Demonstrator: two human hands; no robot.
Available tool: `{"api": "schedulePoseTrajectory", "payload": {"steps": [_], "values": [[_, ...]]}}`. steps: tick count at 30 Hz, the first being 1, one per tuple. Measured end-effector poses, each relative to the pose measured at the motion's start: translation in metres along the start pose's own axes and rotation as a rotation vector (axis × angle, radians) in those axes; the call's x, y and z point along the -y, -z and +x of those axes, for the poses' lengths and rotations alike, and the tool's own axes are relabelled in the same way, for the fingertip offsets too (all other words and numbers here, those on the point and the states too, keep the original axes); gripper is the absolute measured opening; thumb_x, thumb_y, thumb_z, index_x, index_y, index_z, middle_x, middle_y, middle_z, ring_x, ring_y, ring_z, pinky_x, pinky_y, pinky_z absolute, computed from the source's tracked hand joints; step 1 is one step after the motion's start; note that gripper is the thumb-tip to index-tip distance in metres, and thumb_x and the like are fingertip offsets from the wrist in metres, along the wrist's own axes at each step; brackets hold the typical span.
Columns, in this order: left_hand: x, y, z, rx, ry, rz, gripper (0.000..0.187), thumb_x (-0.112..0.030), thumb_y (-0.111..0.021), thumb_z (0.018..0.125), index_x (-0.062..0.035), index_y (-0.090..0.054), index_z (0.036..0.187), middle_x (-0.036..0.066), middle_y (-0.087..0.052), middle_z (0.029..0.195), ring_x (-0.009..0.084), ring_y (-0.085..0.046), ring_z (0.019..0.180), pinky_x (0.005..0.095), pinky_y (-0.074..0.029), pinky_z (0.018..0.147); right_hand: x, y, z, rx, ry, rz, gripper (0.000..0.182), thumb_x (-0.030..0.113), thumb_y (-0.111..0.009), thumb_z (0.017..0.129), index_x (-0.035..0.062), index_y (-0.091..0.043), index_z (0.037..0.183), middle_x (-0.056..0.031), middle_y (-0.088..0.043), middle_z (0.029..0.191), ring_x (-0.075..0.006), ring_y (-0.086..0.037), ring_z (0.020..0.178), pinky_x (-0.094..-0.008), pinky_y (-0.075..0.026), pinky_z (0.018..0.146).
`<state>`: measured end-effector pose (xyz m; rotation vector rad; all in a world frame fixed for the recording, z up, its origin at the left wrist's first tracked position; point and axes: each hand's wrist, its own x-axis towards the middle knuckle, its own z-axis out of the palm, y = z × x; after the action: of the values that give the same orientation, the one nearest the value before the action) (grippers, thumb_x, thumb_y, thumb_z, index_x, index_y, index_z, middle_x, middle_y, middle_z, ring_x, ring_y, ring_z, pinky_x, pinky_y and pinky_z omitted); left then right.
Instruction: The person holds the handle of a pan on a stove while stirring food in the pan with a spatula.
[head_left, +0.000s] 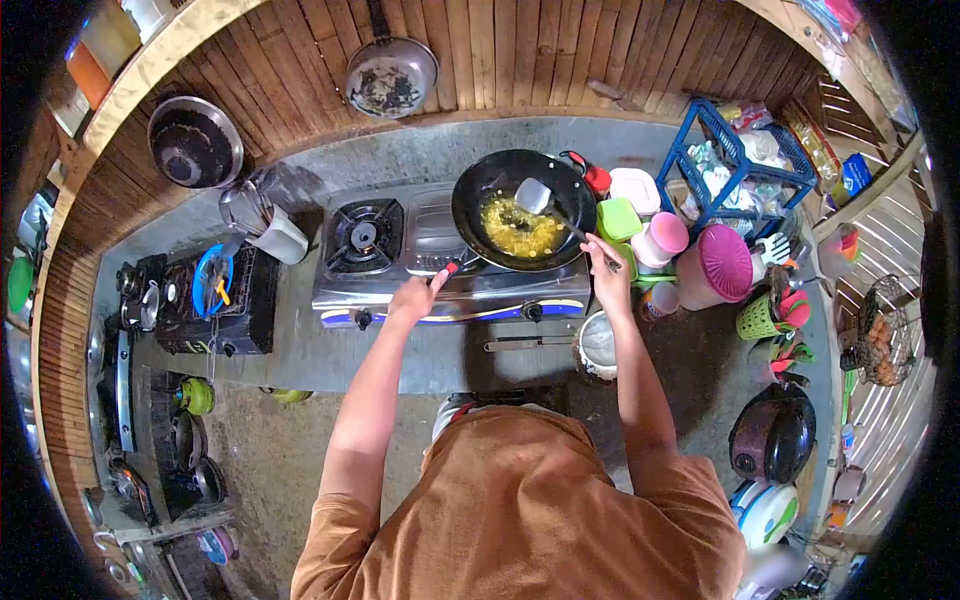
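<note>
Overhead fisheye view of a person cooking at a two-burner gas stove point(440, 262) set on a grey counter point(320, 350). The left hand point(413, 297) is clenched around the red-tipped handle point(452, 267) of a black wok point(522, 210), which sits on the stove's right burner; that burner is wholly hidden beneath the pan. The right hand point(607, 272) grasps the dark handle of a metal spatula point(536, 196), whose blade rests above the yellow food point(520, 230) lying in the wok; the lower end of the handle is covered by the fingers. The left burner point(362, 237) stands bare. To the right, coloured plastic containers point(640, 215) crowd together, partly overlapping one another, beside a blue crate point(738, 165) whose contents are too small to identify. A pan point(392, 72) hangs on the wooden wall, its handle cut off by the top of the picture. The picture's edges fall into black, and items there are strongly distorted.
</note>
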<state>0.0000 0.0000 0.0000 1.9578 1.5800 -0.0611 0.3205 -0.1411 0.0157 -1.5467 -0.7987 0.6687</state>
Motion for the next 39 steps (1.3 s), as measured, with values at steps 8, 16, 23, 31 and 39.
{"api": "schedulePoseTrajectory", "payload": {"steps": [8,16,23,31,39], "values": [[0.006,-0.009,0.009,-0.057,-0.002,0.019,0.076,-0.069,-0.035,0.09,-0.0037,-0.064,0.116,0.027,-0.062,0.113,0.0426,-0.057,0.11,0.0479,-0.044,0.095,-0.004,0.024,-0.015,-0.108,0.319,-0.276,0.027,0.023,-0.06,0.094,0.0011,-0.068,0.108,-0.0146,-0.071,0.1,-0.0191,-0.065,0.094,-0.0303,-0.047,0.088],[0.005,-0.008,0.012,-0.034,0.004,0.033,0.08,-0.072,-0.033,0.089,-0.0036,-0.064,0.116,0.026,-0.062,0.114,0.0414,-0.056,0.112,0.0472,-0.043,0.096,-0.014,0.006,-0.029,-0.007,0.08,-0.069,0.031,0.026,-0.057,0.096,0.0008,-0.067,0.112,-0.0094,-0.073,0.094,-0.0117,-0.065,0.088,-0.0268,-0.047,0.087],[0.004,-0.007,0.013,0.015,0.044,0.061,0.079,-0.071,-0.034,0.09,-0.0036,-0.062,0.119,0.026,-0.061,0.118,0.0409,-0.056,0.114,0.047,-0.043,0.097,-0.006,0.004,-0.013,-0.053,0.162,-0.063,0.029,0.024,-0.058,0.096,0.0022,-0.067,0.114,-0.0092,-0.072,0.097,-0.015,-0.065,0.091,-0.0292,-0.047,0.087],[0.001,-0.008,0.004,-0.101,-0.034,-0.015,0.084,-0.074,-0.034,0.087,0.0018,-0.07,0.093,0.025,-0.067,0.097,0.0404,-0.062,0.102,0.0477,-0.045,0.092,-0.005,0.029,-0.016,-0.143,0.347,-0.366,0.023,0.019,-0.061,0.093,0.0008,-0.069,0.104,-0.0137,-0.071,0.096,-0.0206,-0.066,0.089,-0.0321,-0.049,0.083],[-0.009,0.004,-0.001,0.041,0.051,0.022,0.075,-0.068,-0.036,0.091,-0.0026,-0.063,0.117,0.027,-0.06,0.117,0.0417,-0.056,0.113,0.0472,-0.043,0.096,-0.009,0.007,-0.029,-0.027,0.064,-0.068,0.031,0.025,-0.057,0.097,0.0002,-0.066,0.112,-0.0108,-0.073,0.094,-0.0134,-0.064,0.093,-0.0281,-0.046,0.088]]}}
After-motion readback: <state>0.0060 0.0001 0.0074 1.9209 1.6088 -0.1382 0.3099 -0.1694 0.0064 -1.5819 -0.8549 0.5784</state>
